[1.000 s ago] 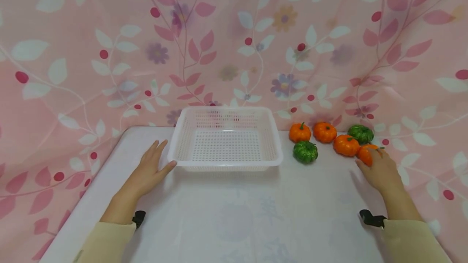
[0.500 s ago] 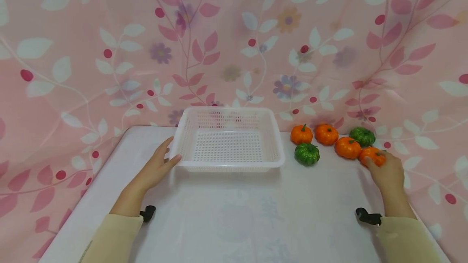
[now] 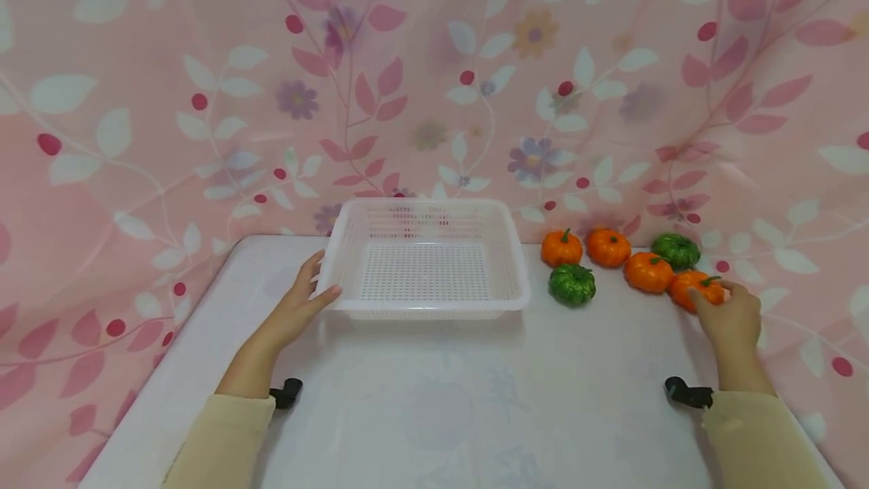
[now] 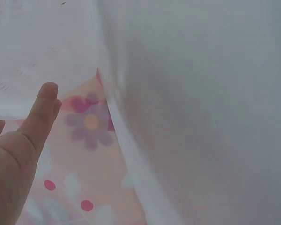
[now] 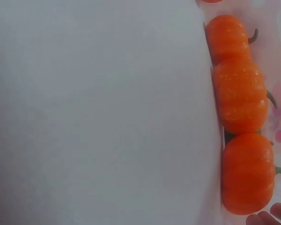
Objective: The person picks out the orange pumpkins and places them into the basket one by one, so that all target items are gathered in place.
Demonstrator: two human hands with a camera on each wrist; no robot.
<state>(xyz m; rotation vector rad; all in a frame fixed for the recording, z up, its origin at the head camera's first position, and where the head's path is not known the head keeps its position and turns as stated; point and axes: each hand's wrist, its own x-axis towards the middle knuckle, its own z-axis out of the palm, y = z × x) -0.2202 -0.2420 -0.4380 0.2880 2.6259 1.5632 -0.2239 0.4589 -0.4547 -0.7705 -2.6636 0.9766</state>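
Note:
My right hand (image 3: pixel 733 323) holds the nearest orange mini pumpkin (image 3: pixel 694 290) at the right of the table, its thumb at the front and fingers round the right side. In the right wrist view, fingertips (image 5: pixel 268 218) show beside the lowest orange pumpkin (image 5: pixel 248 176). A white plastic basket (image 3: pixel 428 306) with slotted walls stands at the centre. My left hand (image 3: pixel 299 308) touches its left side, thumb at the front corner and fingers loosely extended along the outside. One straight finger (image 4: pixel 40 110) shows in the left wrist view.
Left of the held pumpkin lie three more orange pumpkins, among them one (image 3: pixel 649 272) right against it. A green pumpkin (image 3: pixel 675 250) sits behind, another green one (image 3: pixel 572 284) nearer the basket. A pink floral cloth (image 3: pixel 434 96) hangs behind the white table (image 3: pixel 434 398).
My right hand has settled round the nearest orange pumpkin, its thumb now on the front. The left hand has moved slightly right, up against the basket's side.

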